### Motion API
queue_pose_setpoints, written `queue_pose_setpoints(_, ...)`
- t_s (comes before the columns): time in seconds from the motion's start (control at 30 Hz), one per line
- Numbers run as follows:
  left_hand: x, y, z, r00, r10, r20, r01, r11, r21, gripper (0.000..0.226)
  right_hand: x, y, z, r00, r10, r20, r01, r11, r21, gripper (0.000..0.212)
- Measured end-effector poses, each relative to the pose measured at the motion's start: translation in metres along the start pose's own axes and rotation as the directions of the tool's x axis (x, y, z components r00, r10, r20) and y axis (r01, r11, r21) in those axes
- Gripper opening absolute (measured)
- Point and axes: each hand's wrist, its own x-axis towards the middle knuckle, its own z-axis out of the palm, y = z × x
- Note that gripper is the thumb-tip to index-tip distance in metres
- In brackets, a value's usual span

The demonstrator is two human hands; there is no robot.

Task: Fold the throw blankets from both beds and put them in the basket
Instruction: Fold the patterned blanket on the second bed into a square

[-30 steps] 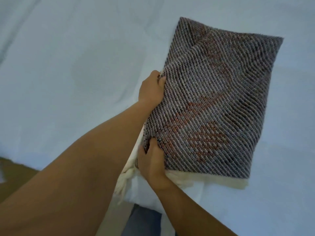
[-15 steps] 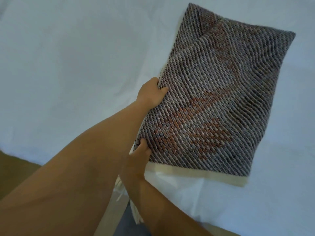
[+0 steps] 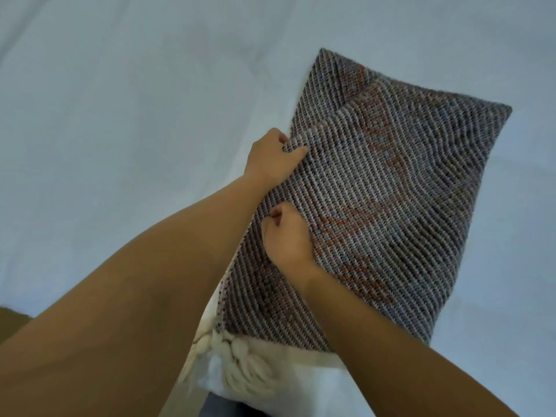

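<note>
I see the folded blanket (image 3: 391, 206) lying flat on the bed (image 3: 120, 115), near the bed's front edge and right of its middle. It is a long rectangle set at a slant. Its far end points toward the back of the bed and its near end reaches almost to the front edge. The weave is grey and dark with rust-red patches, and it runs in fine diagonal ribs. A cream fringe (image 3: 240, 368) spills from under the blanket's near left corner and hangs at the front edge of the bed, with a strip of cream cloth showing beside it.

My left hand (image 3: 275, 159) is at the blanket's left long edge, about halfway along it. The thumb lies on top of the weave and the fingers curl round the edge, so it grips the blanket there. My left forearm comes in from the lower left, across the white sheet.

My right hand (image 3: 288, 236) sits on top of the blanket just inside the same left edge, nearer to me than the left hand and close to it but not touching. Its fingers are curled tight into a fist against the fabric. I cannot tell whether they pinch any of the weave. My right forearm crosses the blanket's near end.

A sliver of brown floor (image 3: 12, 323) shows past the bed's front left edge.
</note>
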Motion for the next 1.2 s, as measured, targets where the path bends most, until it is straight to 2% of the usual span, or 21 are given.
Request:
queue_pose_setpoints(0.1, 0.021, 0.028, 0.004, 0.996, -0.089, -0.003, 0.087, 0.978, -0.188, 0.067, 0.034, -0.011, -0.038, 0.980, -0.182, -0.074, 0.176, 0.980, -0.088, 0.011)
queue_pose_setpoints(0.17, 0.039, 0.048, 0.008, 0.983, -0.185, 0.024, 0.181, 0.919, -0.349, 0.075, 0.062, -0.018, -0.069, 0.927, -0.340, -0.157, 0.312, 0.933, -0.180, 0.012)
queue_pose_setpoints(0.27, 0.063, 0.070, 0.013, 0.957, -0.248, 0.150, 0.290, 0.853, -0.434, 0.067, 0.110, -0.031, -0.116, 0.822, -0.453, -0.346, 0.355, 0.882, -0.309, 0.012)
queue_pose_setpoints(0.33, 0.074, 0.079, 0.017, 0.959, -0.199, 0.200, 0.268, 0.869, -0.417, 0.051, 0.144, -0.038, -0.145, 0.789, -0.445, -0.424, 0.285, 0.876, -0.389, 0.020)
queue_pose_setpoints(0.37, 0.078, 0.081, 0.019, 0.969, -0.159, 0.189, 0.220, 0.905, -0.364, 0.050, 0.159, -0.041, -0.158, 0.809, -0.412, -0.419, 0.210, 0.868, -0.449, 0.026)
queue_pose_setpoints(0.47, 0.080, 0.082, 0.025, 0.985, 0.039, 0.168, -0.030, 0.998, -0.055, 0.085, 0.186, -0.044, -0.185, 0.922, -0.249, -0.298, -0.021, 0.735, -0.678, 0.042)
queue_pose_setpoints(0.53, 0.077, 0.079, 0.031, 0.977, 0.107, 0.187, -0.107, 0.994, -0.012, 0.101, 0.190, -0.046, -0.191, 0.958, -0.161, -0.236, -0.071, 0.667, -0.742, 0.039)
queue_pose_setpoints(0.6, 0.075, 0.075, 0.034, 0.972, 0.142, 0.186, -0.144, 0.990, -0.005, 0.112, 0.189, -0.052, -0.195, 0.980, -0.080, -0.184, -0.087, 0.656, -0.750, 0.032)
queue_pose_setpoints(0.7, 0.071, 0.072, 0.035, 0.968, 0.188, 0.164, -0.190, 0.982, -0.008, 0.123, 0.186, -0.063, -0.208, 0.995, 0.070, -0.071, -0.099, 0.777, -0.621, 0.030)
queue_pose_setpoints(0.73, 0.069, 0.071, 0.035, 0.971, 0.185, 0.153, -0.184, 0.983, -0.019, 0.121, 0.185, -0.065, -0.212, 0.997, 0.071, -0.015, -0.069, 0.853, -0.517, 0.026)
queue_pose_setpoints(0.8, 0.065, 0.071, 0.035, 0.977, 0.110, 0.182, -0.092, 0.990, -0.104, 0.112, 0.180, -0.069, -0.218, 0.993, -0.042, 0.106, 0.059, 0.985, -0.164, 0.009)
queue_pose_setpoints(0.83, 0.066, 0.072, 0.033, 0.968, 0.039, 0.247, 0.010, 0.981, -0.193, 0.107, 0.177, -0.071, -0.222, 0.982, -0.109, 0.151, 0.102, 0.993, 0.053, 0.005)
queue_pose_setpoints(0.9, 0.071, 0.074, 0.023, 0.884, -0.077, 0.462, 0.273, 0.886, -0.375, 0.095, 0.173, -0.074, -0.227, 0.947, -0.211, 0.241, 0.105, 0.914, 0.391, 0.030)
queue_pose_setpoints(0.93, 0.075, 0.076, 0.015, 0.832, -0.080, 0.549, 0.359, 0.832, -0.423, 0.089, 0.175, -0.074, -0.230, 0.942, -0.228, 0.248, 0.092, 0.882, 0.461, 0.035)
queue_pose_setpoints(0.97, 0.079, 0.077, 0.008, 0.817, -0.072, 0.573, 0.390, 0.801, -0.455, 0.081, 0.176, -0.075, -0.228, 0.950, -0.219, 0.224, 0.089, 0.875, 0.475, 0.036)
queue_pose_setpoints(1.0, 0.083, 0.077, 0.001, 0.840, -0.074, 0.538, 0.386, 0.779, -0.495, 0.074, 0.180, -0.076, -0.225, 0.964, -0.215, 0.157, 0.132, 0.899, 0.417, 0.031)
queue_pose_setpoints(1.03, 0.087, 0.075, -0.004, 0.882, -0.103, 0.459, 0.365, 0.766, -0.530, 0.072, 0.183, -0.077, -0.219, 0.977, -0.210, 0.045, 0.192, 0.947, 0.257, 0.021)
queue_pose_setpoints(1.07, 0.090, 0.072, -0.006, 0.920, -0.142, 0.365, 0.331, 0.781, -0.530, 0.077, 0.189, -0.075, -0.212, 0.975, -0.210, -0.070, 0.211, 0.977, 0.009, 0.011)
queue_pose_setpoints(1.1, 0.091, 0.068, -0.005, 0.943, -0.166, 0.287, 0.293, 0.825, -0.483, 0.086, 0.194, -0.070, -0.204, 0.963, -0.230, -0.142, 0.186, 0.945, -0.270, 0.027)
queue_pose_setpoints(1.13, 0.090, 0.063, -0.004, 0.956, -0.174, 0.237, 0.260, 0.877, -0.405, 0.092, 0.198, -0.062, -0.194, 0.953, -0.254, -0.167, 0.140, 0.855, -0.499, 0.047)
queue_pose_setpoints(1.2, 0.089, 0.054, 0.002, 0.966, -0.180, 0.183, 0.231, 0.920, -0.316, 0.097, 0.195, -0.046, -0.174, 0.923, -0.337, -0.184, 0.124, 0.716, -0.687, 0.065)
